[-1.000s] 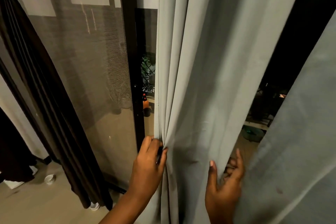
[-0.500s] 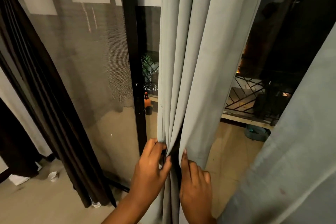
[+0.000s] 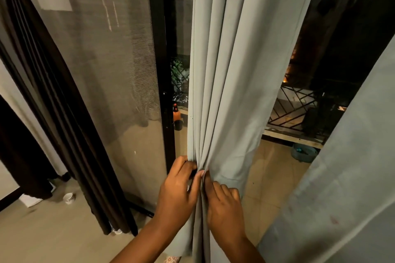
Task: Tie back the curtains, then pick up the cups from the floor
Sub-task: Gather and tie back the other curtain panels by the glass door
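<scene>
the left hand point(image 3: 178, 195) pinches the folds of the long pale grey cloth curtain point(image 3: 226, 83), with its fingers curled round the left edge of the bunch. the right hand point(image 3: 224, 209) presses bent fingers on the folds just beside the left thumb. i think the bunch could slip loose if either hand lets go, since no tie is on it yet. a small white cup point(image 3: 68, 198) sits on the floor, far left of the fingers. i see no words to read.
</scene>
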